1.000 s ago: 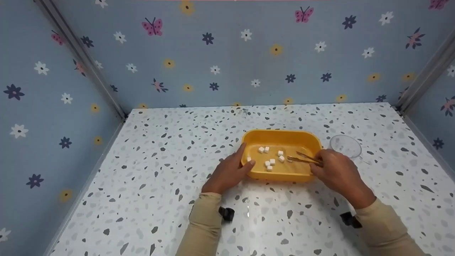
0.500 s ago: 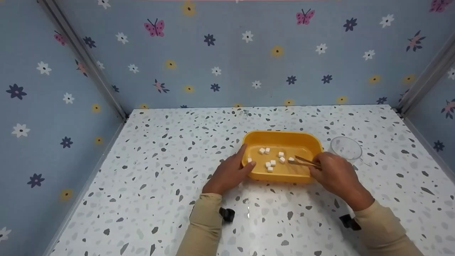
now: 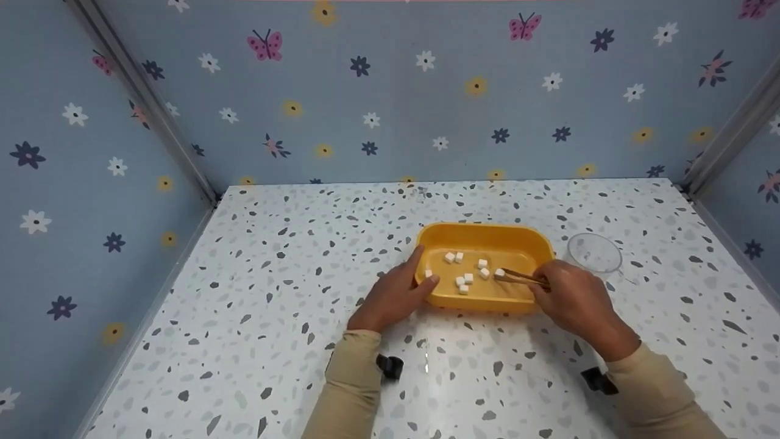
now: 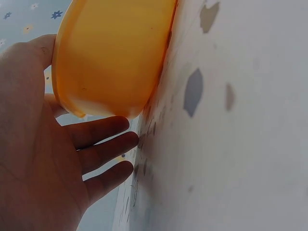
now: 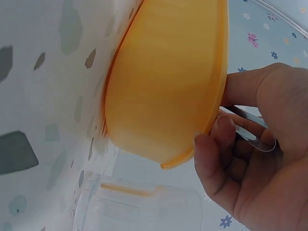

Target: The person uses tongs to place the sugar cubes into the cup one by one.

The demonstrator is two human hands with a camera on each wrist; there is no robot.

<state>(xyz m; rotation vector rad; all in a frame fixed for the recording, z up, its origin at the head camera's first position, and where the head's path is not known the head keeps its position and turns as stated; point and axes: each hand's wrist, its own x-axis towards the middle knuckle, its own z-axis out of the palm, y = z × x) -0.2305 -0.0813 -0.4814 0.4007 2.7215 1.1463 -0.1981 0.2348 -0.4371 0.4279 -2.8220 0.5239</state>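
Observation:
A yellow rectangular tub (image 3: 484,302) stands on the table with several small white cubes (image 3: 468,278) on its floor. My left hand (image 3: 390,299) holds its left end, the thumb over the rim; in the left wrist view the other fingers (image 4: 108,149) stretch out below the tub's wall. In my right hand (image 3: 579,305) is a pair of metal tweezers (image 3: 524,278), reaching over the right end of the tub. The tweezer tips are at one white cube (image 3: 499,272), which still looks to rest on the tub floor. The right wrist view shows the tweezers' bent end (image 5: 257,139) inside the hand.
A clear cup (image 3: 594,253) with a handle stands just right of the tub, close behind my right hand. The speckled white table (image 3: 274,274) runs back to a blue patterned wall (image 3: 402,91), with side panels left and right.
The tweezer tips have come closer together and now lie at the rightmost cube, which they partly hid before. My left hand and the tub have stayed in place.

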